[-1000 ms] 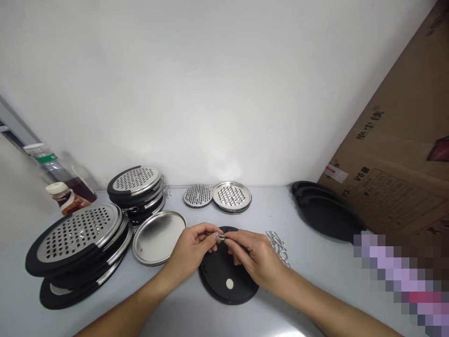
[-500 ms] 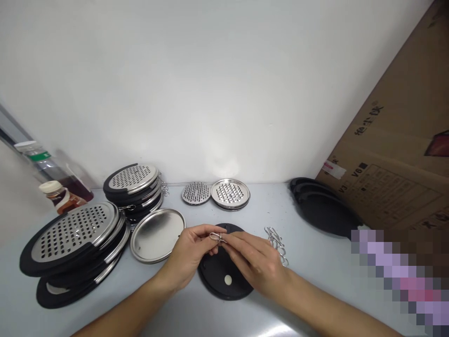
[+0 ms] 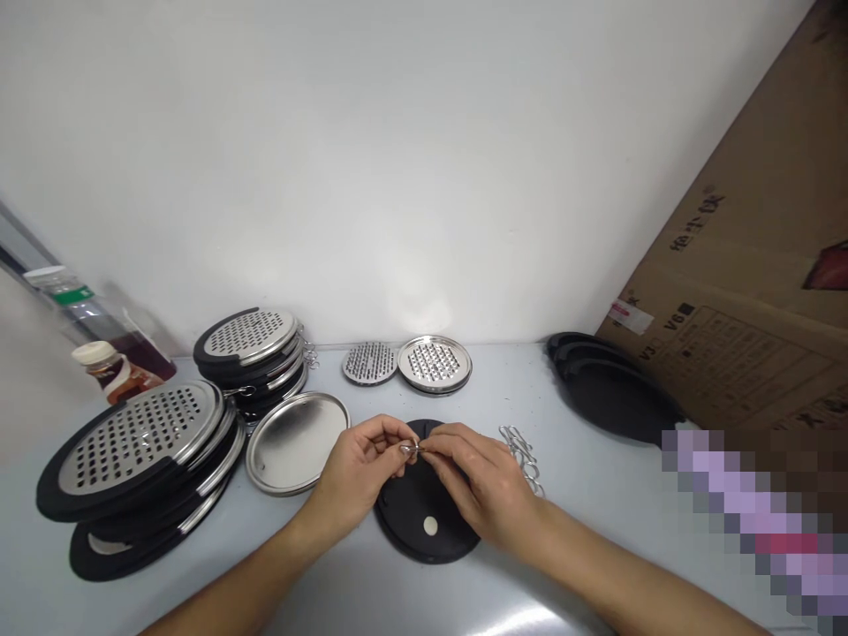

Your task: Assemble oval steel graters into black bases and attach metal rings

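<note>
A small bent-wire metal clip is pinched between my two hands, above a round black disc with a pale round spot. My left hand holds its looped end between thumb and forefinger. From the other side, the fingertips of my right hand pinch the right end, partly hiding it. More wire clips lie in a cluster on the table beyond my right hand. A round metal lid-like plate rests left of the black disc, just beyond my left wrist.
Stacked black-rimmed graters stand at the left, with another stack behind. Two round grater plates lie near the wall. Bottles stand far left. Black curved pieces lean by a cardboard box at right.
My right hand's fingers have bent and drawn in around the clip's right end. The clip has turned slightly, and less of its loop shows. Both hands stay over the black disc.
</note>
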`<state>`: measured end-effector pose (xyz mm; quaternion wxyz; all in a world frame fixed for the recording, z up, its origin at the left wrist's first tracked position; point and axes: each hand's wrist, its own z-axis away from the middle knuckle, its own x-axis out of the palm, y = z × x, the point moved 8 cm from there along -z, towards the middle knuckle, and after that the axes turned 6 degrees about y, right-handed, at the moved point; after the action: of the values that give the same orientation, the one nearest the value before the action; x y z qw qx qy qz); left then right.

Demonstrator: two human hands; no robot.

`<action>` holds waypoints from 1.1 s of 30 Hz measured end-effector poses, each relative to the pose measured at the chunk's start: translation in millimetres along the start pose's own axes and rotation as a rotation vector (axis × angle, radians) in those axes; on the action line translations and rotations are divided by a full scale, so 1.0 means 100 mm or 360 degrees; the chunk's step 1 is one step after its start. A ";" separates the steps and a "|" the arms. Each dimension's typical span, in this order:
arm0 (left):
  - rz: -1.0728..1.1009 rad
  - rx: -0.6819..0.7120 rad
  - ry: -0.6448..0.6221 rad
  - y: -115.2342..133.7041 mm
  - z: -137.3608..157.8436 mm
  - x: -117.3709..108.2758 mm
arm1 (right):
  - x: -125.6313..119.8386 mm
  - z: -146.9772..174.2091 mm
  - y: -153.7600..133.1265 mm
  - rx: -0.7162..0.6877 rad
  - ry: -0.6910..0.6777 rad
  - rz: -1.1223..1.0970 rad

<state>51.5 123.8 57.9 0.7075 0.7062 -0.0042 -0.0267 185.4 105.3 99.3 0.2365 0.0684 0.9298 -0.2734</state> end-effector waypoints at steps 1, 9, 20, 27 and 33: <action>-0.0050 0.0030 0.0010 0.01 0.00 -0.01 | 0.00 -0.01 0.01 0.0015 -0.0032 -0.0010; -0.0364 0.0170 0.0066 -0.01 -0.14 -0.21 | -0.02 0.01 0.14 0.0015 -0.0174 0.0227; -0.0335 0.0216 0.0143 0.11 -0.05 -0.18 | -0.06 -0.03 0.27 0.0387 0.0073 -0.0129; -0.0717 0.0632 0.0043 0.26 0.06 -0.03 | 0.01 -0.02 0.20 0.0548 0.0007 -0.0328; -0.0904 0.1023 -0.0018 0.35 0.18 0.07 | 0.21 0.03 0.36 0.0903 -0.0306 -0.0904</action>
<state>59.1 105.9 92.8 0.4161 0.8637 0.1785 -0.2216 177.1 133.7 69.6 0.2091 -0.1542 0.7731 -0.5786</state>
